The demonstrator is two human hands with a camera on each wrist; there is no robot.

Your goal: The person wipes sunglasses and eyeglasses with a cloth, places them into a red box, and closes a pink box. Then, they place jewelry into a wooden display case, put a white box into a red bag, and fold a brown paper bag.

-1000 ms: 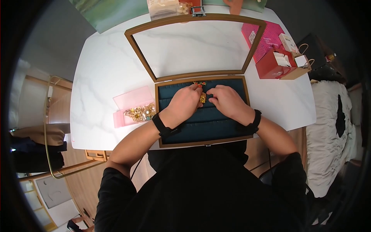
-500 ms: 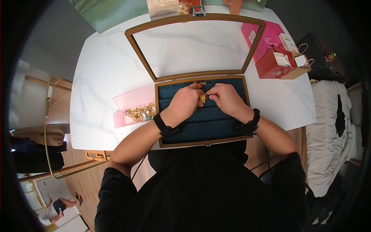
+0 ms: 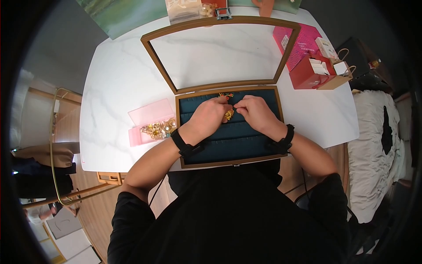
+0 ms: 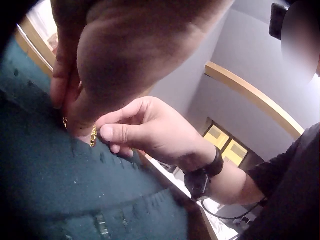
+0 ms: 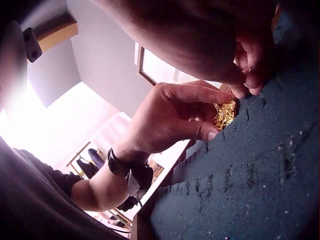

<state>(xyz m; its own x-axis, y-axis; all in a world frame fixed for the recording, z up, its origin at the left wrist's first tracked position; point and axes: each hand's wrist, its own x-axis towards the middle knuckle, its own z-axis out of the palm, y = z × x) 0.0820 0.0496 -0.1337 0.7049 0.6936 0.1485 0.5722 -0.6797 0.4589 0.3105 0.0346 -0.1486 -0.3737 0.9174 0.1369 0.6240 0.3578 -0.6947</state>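
Observation:
The left hand (image 3: pixel 205 118) (image 5: pixel 172 117) holds a gold openwork piece (image 3: pixel 229 114) (image 5: pixel 226 115) between thumb and fingers, down at the dark teal lining (image 3: pixel 233 150) of the wooden-framed case (image 3: pixel 178 127). Thumb and forefinger of the right hand (image 3: pixel 259 115) (image 4: pixel 155 131) come together right beside the piece, its other fingers curled; whether they pinch part of it is hidden. In the left wrist view, gold links (image 4: pixel 93 135) show by the left fingertips. A small red, green and gold piece (image 3: pixel 226 95) lies in the upper row, just beyond the left hand.
The case's glazed lid (image 3: pixel 165 66) stands raised at the back. Left of the case is a pink box (image 3: pixel 149 112) full of gold-coloured jewellery (image 3: pixel 159 129). A pink package (image 3: pixel 301 46) and a red bag (image 3: pixel 305 78) stand at the right on the marble-patterned table (image 3: pixel 110 88).
The right hand's fingertips have moved left, closer to the left hand and the gold piece. The left hand has hardly moved and keeps its hold.

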